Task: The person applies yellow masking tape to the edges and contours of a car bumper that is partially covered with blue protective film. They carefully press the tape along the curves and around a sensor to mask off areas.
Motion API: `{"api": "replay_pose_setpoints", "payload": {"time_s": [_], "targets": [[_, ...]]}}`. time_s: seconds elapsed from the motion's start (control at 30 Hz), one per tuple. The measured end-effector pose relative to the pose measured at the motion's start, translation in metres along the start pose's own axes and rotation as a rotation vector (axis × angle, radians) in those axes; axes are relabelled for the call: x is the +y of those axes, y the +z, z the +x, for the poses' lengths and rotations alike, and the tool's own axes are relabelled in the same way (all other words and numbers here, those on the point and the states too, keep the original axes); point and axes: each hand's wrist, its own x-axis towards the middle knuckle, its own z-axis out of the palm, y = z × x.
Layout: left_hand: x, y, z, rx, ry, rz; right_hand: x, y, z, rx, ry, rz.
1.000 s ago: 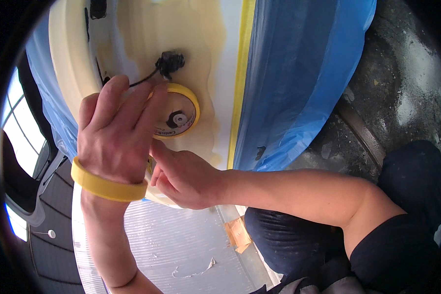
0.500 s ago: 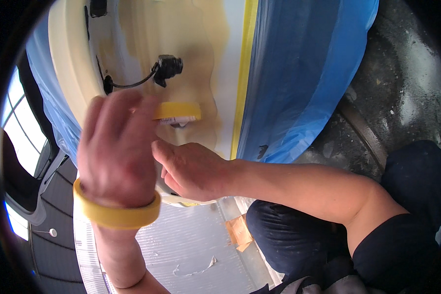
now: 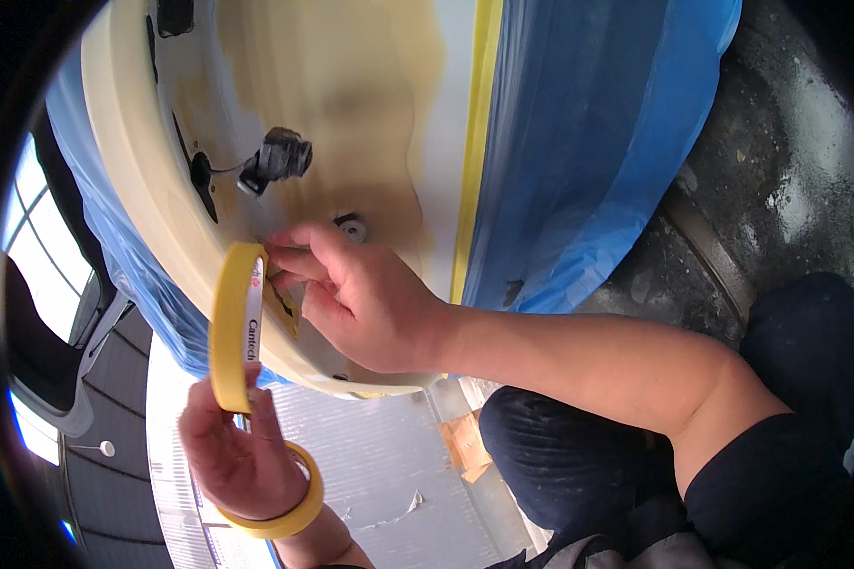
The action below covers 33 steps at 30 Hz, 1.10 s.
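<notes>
My left hand (image 3: 228,455) grips a roll of yellow masking tape (image 3: 226,332) at its lower end, holding it upright beside the rim of a cream and white vehicle body panel (image 3: 370,95). Around my left wrist hangs a second yellow tape roll (image 3: 299,522). My right hand (image 3: 370,299) reaches in from the right, thumb and fingers closed on a short yellow tape strip (image 3: 277,294) close to the roll. The strip lies by a dark opening in the panel's edge; whether it sticks there I cannot tell. A black wrapped connector (image 3: 283,155) dangles on a cable above my hands.
Blue masking film (image 3: 579,142), edged with yellow tape (image 3: 474,142), covers the right side. More blue film (image 3: 114,218) lies to the left. A grey ribbed surface (image 3: 380,474) is below, with a brown paper piece (image 3: 463,446). Dark wet floor (image 3: 778,171) lies right.
My left hand has moved down, and the roll now stands upright in it. My right hand has shifted up and left to the panel edge. The connector has swung left and down.
</notes>
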Motion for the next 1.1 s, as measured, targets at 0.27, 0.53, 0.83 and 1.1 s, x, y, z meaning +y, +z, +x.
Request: {"api": "replay_pose_setpoints", "payload": {"time_s": [0.27,0.53,0.83,1.1], "targets": [[-0.029,0.007,-0.015,-0.144,0.418,0.411,0.007,0.001,0.006,0.157,-0.173,-0.197],[-0.025,0.006,-0.012,-0.121,0.468,0.447,0.011,0.006,0.004,0.165,-0.340,-0.403],[-0.022,0.004,-0.018,-0.098,0.460,0.490,0.012,0.009,0.002,0.037,-0.268,-0.437],[-0.014,0.006,-0.018,-0.101,0.498,0.558,0.015,0.011,-0.004,0.065,-0.289,-0.469]]}}
